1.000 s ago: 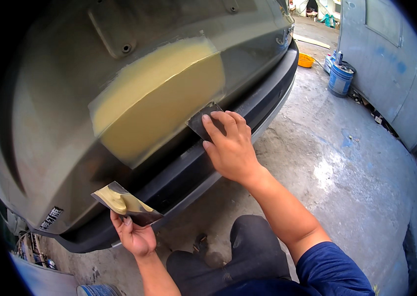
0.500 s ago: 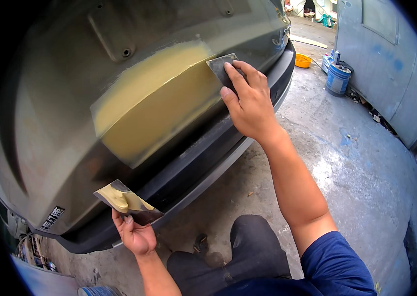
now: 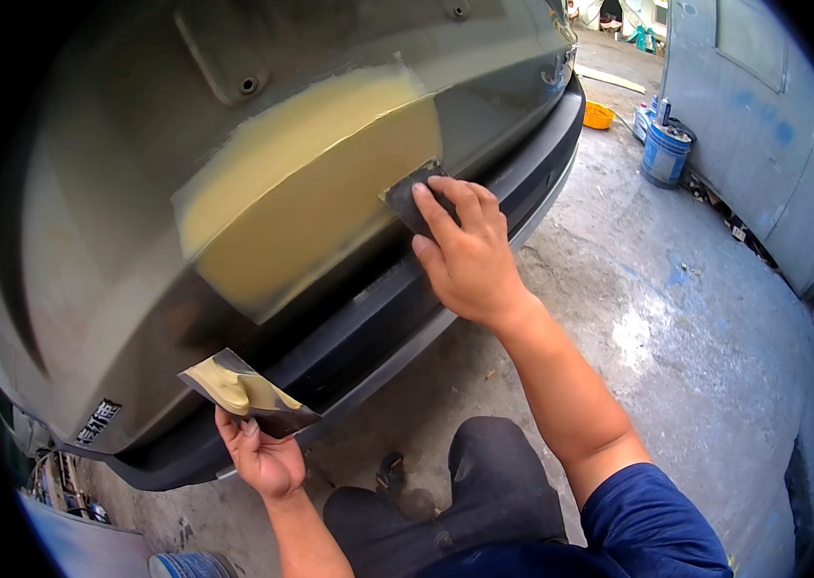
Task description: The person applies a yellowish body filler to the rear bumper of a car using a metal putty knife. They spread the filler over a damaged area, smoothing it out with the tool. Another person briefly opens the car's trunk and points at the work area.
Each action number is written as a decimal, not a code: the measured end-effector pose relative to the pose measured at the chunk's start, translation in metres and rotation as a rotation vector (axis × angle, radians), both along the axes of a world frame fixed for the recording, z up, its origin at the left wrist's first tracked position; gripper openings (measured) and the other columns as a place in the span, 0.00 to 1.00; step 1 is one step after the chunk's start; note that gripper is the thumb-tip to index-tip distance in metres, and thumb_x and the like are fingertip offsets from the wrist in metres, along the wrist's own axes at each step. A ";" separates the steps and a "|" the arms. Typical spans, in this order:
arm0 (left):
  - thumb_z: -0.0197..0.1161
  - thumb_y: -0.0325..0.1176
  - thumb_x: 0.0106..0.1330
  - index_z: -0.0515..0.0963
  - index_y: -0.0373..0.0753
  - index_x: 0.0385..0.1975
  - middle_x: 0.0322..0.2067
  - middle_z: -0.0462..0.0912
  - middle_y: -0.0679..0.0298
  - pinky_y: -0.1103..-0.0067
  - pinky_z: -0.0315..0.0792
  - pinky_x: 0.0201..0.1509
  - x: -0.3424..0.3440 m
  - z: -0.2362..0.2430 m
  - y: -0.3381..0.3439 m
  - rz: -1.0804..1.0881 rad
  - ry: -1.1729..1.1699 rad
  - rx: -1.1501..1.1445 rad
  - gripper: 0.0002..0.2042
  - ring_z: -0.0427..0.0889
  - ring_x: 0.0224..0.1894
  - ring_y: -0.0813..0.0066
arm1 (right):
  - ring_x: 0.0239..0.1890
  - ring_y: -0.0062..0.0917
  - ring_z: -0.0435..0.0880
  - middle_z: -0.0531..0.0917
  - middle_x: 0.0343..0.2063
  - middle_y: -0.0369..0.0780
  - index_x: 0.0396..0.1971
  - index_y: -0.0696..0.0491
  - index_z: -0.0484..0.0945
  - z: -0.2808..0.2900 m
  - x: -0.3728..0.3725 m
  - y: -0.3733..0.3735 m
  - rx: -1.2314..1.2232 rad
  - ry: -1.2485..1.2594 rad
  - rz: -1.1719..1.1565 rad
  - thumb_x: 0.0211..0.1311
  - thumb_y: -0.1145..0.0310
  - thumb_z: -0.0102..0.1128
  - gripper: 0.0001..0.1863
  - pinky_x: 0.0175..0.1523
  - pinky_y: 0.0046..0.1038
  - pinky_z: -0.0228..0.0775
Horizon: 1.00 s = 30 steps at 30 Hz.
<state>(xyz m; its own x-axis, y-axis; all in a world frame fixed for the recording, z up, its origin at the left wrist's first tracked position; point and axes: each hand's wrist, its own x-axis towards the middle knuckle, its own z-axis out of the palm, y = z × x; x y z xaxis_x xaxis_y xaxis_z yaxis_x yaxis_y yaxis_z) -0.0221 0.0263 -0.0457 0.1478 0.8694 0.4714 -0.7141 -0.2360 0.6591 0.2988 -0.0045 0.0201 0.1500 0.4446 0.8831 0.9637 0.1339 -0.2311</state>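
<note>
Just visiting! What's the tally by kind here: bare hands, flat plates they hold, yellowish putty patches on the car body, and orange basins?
Bare hands: 2 (left hand, right hand)
Flat plates held: 2 (putty-laden plate, dark spreader)
Putty patch: 1
Orange basin: 1
Total: 6

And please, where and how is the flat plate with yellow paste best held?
Probably by the lower edge of the plate, coming from below, where the left hand holds it. The yellow paste lies mostly on the upper-left part, while the lower-right part looks mostly bare; the thin, flat shape should suit a pinch.
</note>
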 end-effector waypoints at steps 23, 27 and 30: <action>0.46 0.20 0.59 0.61 0.36 0.61 0.58 0.70 0.57 0.62 0.63 0.67 0.003 0.007 -0.004 0.005 -0.064 -0.054 0.26 0.69 0.61 0.61 | 0.54 0.41 0.67 0.71 0.53 0.41 0.53 0.54 0.73 0.015 0.033 -0.009 -0.066 -0.045 -0.020 0.56 0.67 0.56 0.22 0.55 0.43 0.63; 0.46 0.21 0.59 0.61 0.36 0.61 0.58 0.70 0.57 0.63 0.63 0.66 0.002 0.003 0.000 -0.012 -0.042 -0.026 0.26 0.69 0.61 0.61 | 0.54 0.41 0.68 0.72 0.54 0.41 0.52 0.54 0.73 0.000 0.028 -0.025 -0.204 -0.049 -0.050 0.56 0.68 0.56 0.22 0.55 0.43 0.62; 0.46 0.21 0.59 0.61 0.37 0.61 0.57 0.70 0.56 0.63 0.64 0.66 0.005 0.005 -0.003 0.014 -0.046 -0.044 0.26 0.69 0.61 0.61 | 0.54 0.41 0.68 0.72 0.53 0.41 0.51 0.55 0.74 0.003 0.021 -0.045 -0.261 -0.045 -0.064 0.56 0.68 0.55 0.21 0.56 0.42 0.62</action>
